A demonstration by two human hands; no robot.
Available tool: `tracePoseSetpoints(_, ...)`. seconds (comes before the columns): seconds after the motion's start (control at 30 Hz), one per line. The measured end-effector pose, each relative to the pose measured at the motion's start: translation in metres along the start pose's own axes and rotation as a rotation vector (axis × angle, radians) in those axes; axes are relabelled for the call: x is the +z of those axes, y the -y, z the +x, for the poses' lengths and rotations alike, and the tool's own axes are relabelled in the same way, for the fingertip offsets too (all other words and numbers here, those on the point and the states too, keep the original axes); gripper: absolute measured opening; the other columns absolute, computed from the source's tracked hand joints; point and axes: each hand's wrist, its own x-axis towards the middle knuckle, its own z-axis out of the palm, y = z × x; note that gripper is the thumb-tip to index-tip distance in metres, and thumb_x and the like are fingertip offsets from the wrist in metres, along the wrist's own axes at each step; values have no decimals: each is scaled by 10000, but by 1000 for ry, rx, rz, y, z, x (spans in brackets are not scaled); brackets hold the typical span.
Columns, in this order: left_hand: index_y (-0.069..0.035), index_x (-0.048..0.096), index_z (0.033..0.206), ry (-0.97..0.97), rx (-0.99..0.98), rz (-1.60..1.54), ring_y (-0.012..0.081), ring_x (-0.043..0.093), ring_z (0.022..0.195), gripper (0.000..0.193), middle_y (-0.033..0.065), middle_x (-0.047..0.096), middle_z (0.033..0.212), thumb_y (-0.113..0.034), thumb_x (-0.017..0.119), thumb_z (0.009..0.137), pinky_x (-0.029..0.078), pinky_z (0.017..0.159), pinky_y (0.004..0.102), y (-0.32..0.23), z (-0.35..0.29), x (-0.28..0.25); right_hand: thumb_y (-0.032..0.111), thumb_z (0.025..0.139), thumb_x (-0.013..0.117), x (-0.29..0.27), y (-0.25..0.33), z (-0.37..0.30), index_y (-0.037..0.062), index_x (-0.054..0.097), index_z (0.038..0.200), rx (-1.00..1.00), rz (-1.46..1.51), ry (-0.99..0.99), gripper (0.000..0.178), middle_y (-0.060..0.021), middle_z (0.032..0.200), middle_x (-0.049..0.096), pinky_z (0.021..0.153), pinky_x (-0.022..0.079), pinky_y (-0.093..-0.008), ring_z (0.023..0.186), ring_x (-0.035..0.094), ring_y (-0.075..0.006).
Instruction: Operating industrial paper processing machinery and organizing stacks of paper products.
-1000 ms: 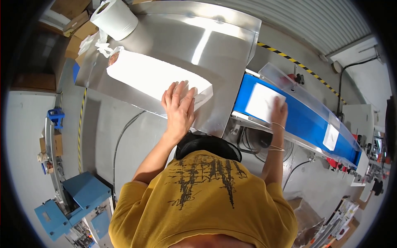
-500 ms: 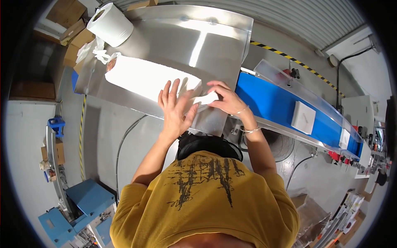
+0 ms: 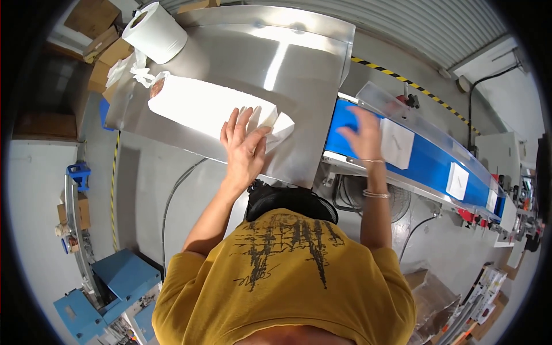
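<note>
A long white row of what look like thin, folded sheets (image 3: 201,103) lies across the metal table. Its right end fans out in a few loose folds (image 3: 282,127). My left hand (image 3: 244,144) rests on that end with fingers spread; the thumb and forefinger are beside the folds. Over the near part of the blue conveyor belt (image 3: 339,123), my right hand (image 3: 365,135) is open and slightly blurred, holding nothing visible. Just right of it a flat white square piece (image 3: 398,144) with a grey mark lies on the belt. Another white piece (image 3: 457,181) lies further along.
A large white paper roll (image 3: 161,37) stands at the table's far left corner. The metal table (image 3: 310,69) has a raised back edge. A clear guard (image 3: 425,123) runs along the conveyor's far side. Cardboard boxes (image 3: 106,63) are stacked at the left.
My right hand has moved right from the row's end to over the belt, letting go of a white piece. Another white piece now lies beside it. Pieces on the belt have shifted right.
</note>
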Motion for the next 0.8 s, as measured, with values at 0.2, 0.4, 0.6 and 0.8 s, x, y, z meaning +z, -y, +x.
tracePoseSetpoints(0.2, -132, 675, 1090, -13, -5, 20, 383, 287, 1363, 323, 144, 431, 1403, -30, 662, 784, 179, 1093, 539, -8, 8, -4, 200, 824, 722, 58, 53, 24, 50, 530, 1196, -214, 468, 360, 445, -74, 1101, 602, 903, 456, -330, 1031, 555, -192)
tracePoseSetpoints(0.4, -102, 663, 1113, -73, -54, 123, 384, 391, 1276, 313, 144, 476, 1356, -30, 651, 808, 275, 1063, 495, 19, 3, 3, 348, 912, 616, 47, -34, -10, 2, 552, 954, 498, 380, -250, 355, -131, 767, 585, 644, 461, -324, 693, 544, -191)
tracePoseSetpoints(0.6, -136, 693, 1051, -41, -48, 52, 385, 339, 1321, 292, 126, 460, 1377, -19, 653, 787, 204, 1088, 521, 15, 7, -1, 305, 787, 731, 8, -39, -14, 39, 594, 1106, 409, -733, -571, 437, -167, 1077, 609, 858, 463, -397, 982, 568, -327)
tracePoseSetpoints(0.8, -158, 696, 1024, 72, 34, 37, 402, 235, 1383, 292, 138, 378, 1453, -21, 657, 769, 118, 1093, 567, 12, 9, -8, 219, 741, 773, 58, 76, 30, 115, 518, 1257, -217, 438, 298, 585, -131, 1353, 469, 976, 409, -431, 1270, 404, -327)
